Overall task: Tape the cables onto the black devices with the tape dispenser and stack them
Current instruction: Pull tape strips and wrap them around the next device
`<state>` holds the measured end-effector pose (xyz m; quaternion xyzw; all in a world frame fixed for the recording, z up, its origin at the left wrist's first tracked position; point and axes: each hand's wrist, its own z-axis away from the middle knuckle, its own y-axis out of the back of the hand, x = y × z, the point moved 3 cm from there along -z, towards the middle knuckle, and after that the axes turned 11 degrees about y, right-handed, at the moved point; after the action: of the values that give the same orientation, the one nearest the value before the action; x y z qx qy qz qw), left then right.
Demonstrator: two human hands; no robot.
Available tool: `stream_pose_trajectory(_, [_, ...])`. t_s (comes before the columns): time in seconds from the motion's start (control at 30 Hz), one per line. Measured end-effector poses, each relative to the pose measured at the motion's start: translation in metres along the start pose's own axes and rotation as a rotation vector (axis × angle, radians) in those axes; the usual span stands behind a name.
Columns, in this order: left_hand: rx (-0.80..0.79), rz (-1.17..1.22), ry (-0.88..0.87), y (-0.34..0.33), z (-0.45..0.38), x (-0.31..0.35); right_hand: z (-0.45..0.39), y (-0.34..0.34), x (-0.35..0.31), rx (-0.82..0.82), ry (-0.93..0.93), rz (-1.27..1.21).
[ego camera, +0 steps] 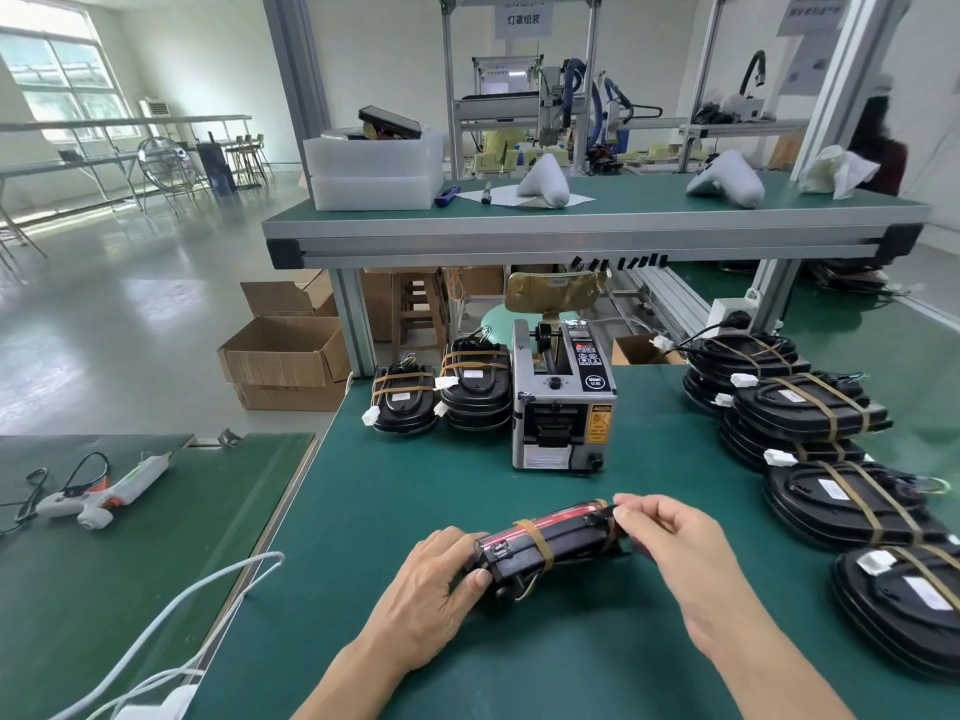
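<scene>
A black device point(566, 548) stands tilted on its edge on the green table point(415, 485), with a red strip along its top and tan tape bands across it. My left hand point(431, 584) grips its left end. My right hand point(670, 537) pinches the tape at its right end. The grey tape dispenser point(563, 402) stands just behind. Taped black devices sit in two short stacks point(470, 387) left of the dispenser, and more stacks point(810, 423) line the right side.
A hot glue gun point(104, 491) lies on the lower table at left, with a white cable point(208, 589) running across it. Cardboard boxes point(285, 356) sit on the floor. A raised workbench point(597, 220) stands behind, with a stool under it.
</scene>
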<state>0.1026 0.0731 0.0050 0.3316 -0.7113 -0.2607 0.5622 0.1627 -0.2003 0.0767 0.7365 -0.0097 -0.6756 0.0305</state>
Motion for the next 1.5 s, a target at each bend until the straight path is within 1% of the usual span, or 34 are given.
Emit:
stream_pose_trajectory(0.13, [0.005,0.009,0.001,0.001,0.000,0.001,0.005,-0.006,0.005,0.000,0.021,-0.033])
stream_pose_trajectory(0.57, [-0.006,0.007,-0.006,0.001,0.000,0.000,0.007,-0.016,0.008,0.026,0.088,0.063])
stream_pose_trajectory(1.2, [-0.021,0.000,0.013,0.000,0.000,-0.001,0.006,-0.019,0.006,0.092,0.198,0.366])
stream_pose_trajectory(1.5, [-0.016,0.002,0.019,0.002,0.000,0.001,0.004,-0.019,0.009,0.107,0.188,0.372])
